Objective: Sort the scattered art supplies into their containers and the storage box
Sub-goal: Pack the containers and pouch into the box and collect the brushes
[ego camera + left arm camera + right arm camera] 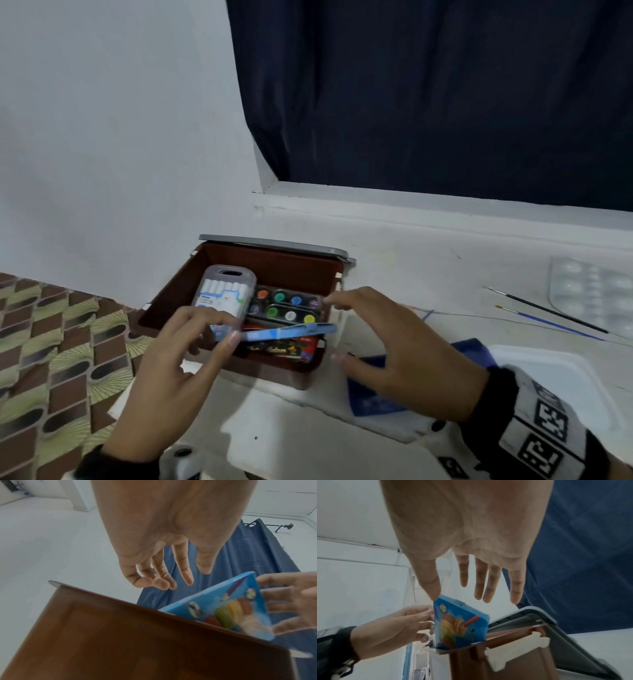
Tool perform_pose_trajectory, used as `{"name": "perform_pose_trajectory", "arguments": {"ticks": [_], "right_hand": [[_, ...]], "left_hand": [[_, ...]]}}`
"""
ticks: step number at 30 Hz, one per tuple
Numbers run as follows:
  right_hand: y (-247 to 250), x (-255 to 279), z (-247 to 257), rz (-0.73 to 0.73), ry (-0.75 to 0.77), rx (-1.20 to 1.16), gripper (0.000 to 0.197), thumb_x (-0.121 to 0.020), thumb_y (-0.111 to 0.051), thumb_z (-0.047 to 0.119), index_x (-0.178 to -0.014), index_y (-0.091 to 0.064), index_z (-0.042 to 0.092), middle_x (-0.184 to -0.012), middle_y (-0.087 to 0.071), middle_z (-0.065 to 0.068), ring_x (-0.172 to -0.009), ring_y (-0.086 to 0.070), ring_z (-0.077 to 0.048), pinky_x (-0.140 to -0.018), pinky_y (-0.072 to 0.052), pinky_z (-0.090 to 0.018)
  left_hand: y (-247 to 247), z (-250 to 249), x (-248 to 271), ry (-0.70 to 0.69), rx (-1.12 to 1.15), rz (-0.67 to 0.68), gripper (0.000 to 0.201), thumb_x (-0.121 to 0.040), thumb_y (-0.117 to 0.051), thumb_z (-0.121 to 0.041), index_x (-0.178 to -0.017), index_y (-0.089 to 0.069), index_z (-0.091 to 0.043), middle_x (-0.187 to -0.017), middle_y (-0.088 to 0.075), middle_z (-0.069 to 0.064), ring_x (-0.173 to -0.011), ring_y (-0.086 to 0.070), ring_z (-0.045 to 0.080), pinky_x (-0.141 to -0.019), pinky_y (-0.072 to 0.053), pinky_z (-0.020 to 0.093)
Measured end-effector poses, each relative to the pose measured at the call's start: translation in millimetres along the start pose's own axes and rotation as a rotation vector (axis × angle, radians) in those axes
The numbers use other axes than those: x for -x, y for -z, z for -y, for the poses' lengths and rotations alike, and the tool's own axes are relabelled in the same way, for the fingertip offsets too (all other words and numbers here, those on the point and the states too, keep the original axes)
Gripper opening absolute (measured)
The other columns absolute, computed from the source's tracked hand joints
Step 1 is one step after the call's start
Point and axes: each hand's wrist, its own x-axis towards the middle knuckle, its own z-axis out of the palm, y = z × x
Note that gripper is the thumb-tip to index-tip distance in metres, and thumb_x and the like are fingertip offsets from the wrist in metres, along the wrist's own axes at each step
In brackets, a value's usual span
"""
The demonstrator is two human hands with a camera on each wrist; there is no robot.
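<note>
Lower centre of the head view, the blue crayon box (274, 333) lies tilted across the open brown storage box (236, 253); left hand (171, 373) and right hand (394, 346) hover beside it, fingers spread, gripping nothing; its lettering is too blurred to read.

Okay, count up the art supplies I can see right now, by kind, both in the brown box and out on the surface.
Marker case: 1
Watercolour set: 1
Blue flat box: 1
Red pack: 1
Paintbrushes: 2
Clear palette: 1
Total: 7
</note>
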Motion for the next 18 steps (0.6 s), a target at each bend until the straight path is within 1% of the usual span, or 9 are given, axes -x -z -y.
{"name": "perform_pose_trajectory", "arguments": {"ticks": [2, 3, 5, 7, 9, 12, 15, 16, 18], "right_hand": [[-11.9, -19.1, 10.0, 0.043, 0.07, 0.025, 0.053, -0.092, -0.06, 0.05, -0.139, -0.038, 0.041, -0.134, -0.043, 0.026, -0.123, -0.04, 0.007, -0.1, -0.034, -0.01], [-18.3, -29.0, 12.2, 0.041, 0.092, 0.034, 0.05, -0.092, -0.061, 0.048, -0.138, -0.042, 0.039, -0.133, -0.046, 0.024, -0.121, -0.044, 0.005, -0.099, -0.036, -0.012], [-28.8, -46.7, 14.3, 0.019, 0.139, 0.051, 0.035, -0.094, -0.064, 0.039, -0.127, -0.057, 0.032, -0.121, -0.059, 0.018, -0.108, -0.054, 0.0, -0.091, -0.045, -0.02], [-32.7, -60.1, 18.2, 0.003, 0.137, 0.05, 0.018, -0.095, -0.063, 0.033, -0.111, -0.065, 0.027, -0.102, -0.064, 0.014, -0.09, -0.057, -0.005, -0.076, -0.048, -0.026], [-31.7, -70.2, 20.2, -0.055, 0.097, -0.024, 0.012, -0.096, -0.062, 0.03, -0.105, -0.067, 0.025, -0.096, -0.065, 0.012, -0.085, -0.058, -0.008, -0.07, -0.048, -0.027], [-27.1, -81.0, 25.5, -0.231, 0.021, -0.154, 0.009, -0.097, -0.058, 0.029, -0.1, -0.066, 0.027, -0.093, -0.067, 0.012, -0.086, -0.064, -0.011, -0.068, -0.052, -0.029], [-30.8, -89.6, 26.6, -0.394, -0.084, -0.27, 0.011, -0.098, -0.054, 0.026, -0.094, -0.063, 0.024, -0.086, -0.067, 0.006, -0.079, -0.065, -0.014, -0.066, -0.055, -0.033], [-33.7, -92.1, 25.2, -0.439, -0.136, -0.328, 0.012, -0.099, -0.053, 0.026, -0.094, -0.063, 0.021, -0.086, -0.068, 0.004, -0.077, -0.066, -0.014, -0.066, -0.056, -0.033], [-40.5, -97.6, 23.9, -0.506, -0.239, -0.447, 0.012, -0.1, -0.051, 0.024, -0.098, -0.061, 0.018, -0.087, -0.07, 0.005, -0.077, -0.07, -0.012, -0.064, -0.056, -0.026]], "left_hand": [[10.1, 18.0, -8.7, 0.011, 0.002, 0.046, 0.006, -0.096, -0.065, -0.034, -0.103, -0.067, -0.033, -0.104, -0.061, -0.01, -0.093, -0.061, 0.009, -0.075, -0.043, 0.01], [15.6, 28.5, -13.7, 0.01, -0.006, 0.066, 0.007, -0.097, -0.064, -0.034, -0.103, -0.067, -0.032, -0.104, -0.06, -0.011, -0.093, -0.061, 0.008, -0.075, -0.043, 0.009], [27.3, 50.1, -26.3, 0.002, -0.041, 0.123, 0.018, -0.095, -0.057, -0.048, -0.104, -0.066, -0.035, -0.103, -0.059, -0.013, -0.093, -0.062, 0.008, -0.075, -0.045, 0.012], [38.8, 72.0, -39.3, -0.019, -0.082, 0.203, 0.03, -0.093, -0.049, -0.058, -0.106, -0.065, -0.036, -0.106, -0.06, -0.015, -0.096, -0.062, 0.009, -0.079, -0.046, 0.018], [48.3, 91.1, -50.3, -0.055, -0.118, 0.27, 0.033, -0.094, -0.046, -0.059, -0.11, -0.065, -0.037, -0.107, -0.059, -0.018, -0.1, -0.062, 0.008, -0.081, -0.047, 0.02], [60.6, 111.9, -63.7, -0.093, -0.127, 0.322, 0.035, -0.095, -0.042, -0.061, -0.112, -0.062, -0.039, -0.109, -0.057, -0.022, -0.103, -0.061, 0.003, -0.079, -0.046, 0.013], [65.8, 121.3, -74.8, -0.085, -0.055, 0.352, 0.036, -0.096, -0.038, -0.062, -0.117, -0.058, -0.041, -0.11, -0.058, -0.022, -0.106, -0.059, 0.001, -0.078, -0.046, 0.01], [65.2, 121.9, -77.9, -0.071, -0.023, 0.356, 0.035, -0.098, -0.038, -0.061, -0.119, -0.057, -0.041, -0.112, -0.059, -0.022, -0.107, -0.059, 0.001, -0.078, -0.047, 0.01], [62.2, 120.9, -82.3, -0.043, 0.047, 0.344, 0.029, -0.1, -0.043, -0.052, -0.122, -0.055, -0.038, -0.115, -0.059, -0.02, -0.108, -0.059, 0.0, -0.078, -0.049, 0.01]]}}
